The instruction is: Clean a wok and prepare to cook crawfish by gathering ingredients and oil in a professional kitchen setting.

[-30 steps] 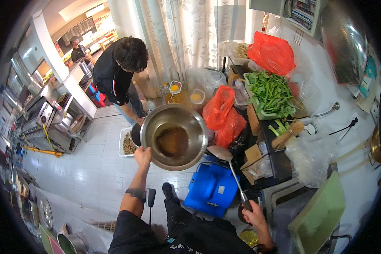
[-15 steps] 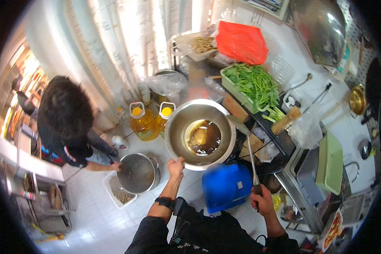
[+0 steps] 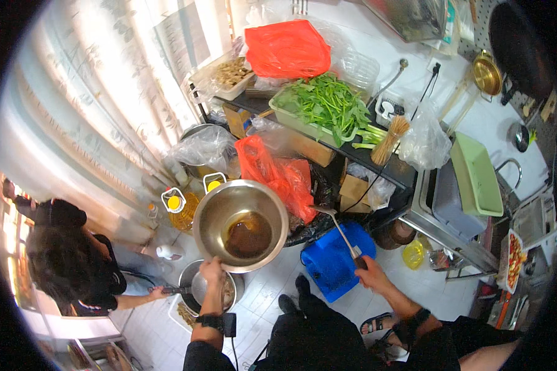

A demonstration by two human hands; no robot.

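My left hand point(image 3: 213, 271) is closed on the near rim of a wide steel bowl point(image 3: 269, 204) with a little dark brown liquid point(image 3: 247, 238) in its bottom. The bowl is held tilted above the floor. My right hand point(image 3: 372, 275) grips the dark end of a long-handled metal ladle point(image 3: 340, 230), its head pointing away from me, to the right of the bowl. Behind the ladle head lies a red plastic bag point(image 3: 294, 185) over a black bag point(image 3: 322, 185). Under the ladle stands a blue plastic bin point(image 3: 337, 263).
At left, another person's hand point(image 3: 159, 292) holds a dark-handled tool over a steel pot point(image 3: 235, 290). Oil jugs point(image 3: 182, 213) stand behind the bowl. A black counter point(image 3: 396, 170) bears a tray of leafy greens point(image 3: 328, 108); a green basin point(image 3: 476, 176) rests by the sink.
My view has turned right. The bowl has moved away from the counter, and the ladle head has left its rim. The red bag has come into view beside it. The other person's hand now holds a tool.
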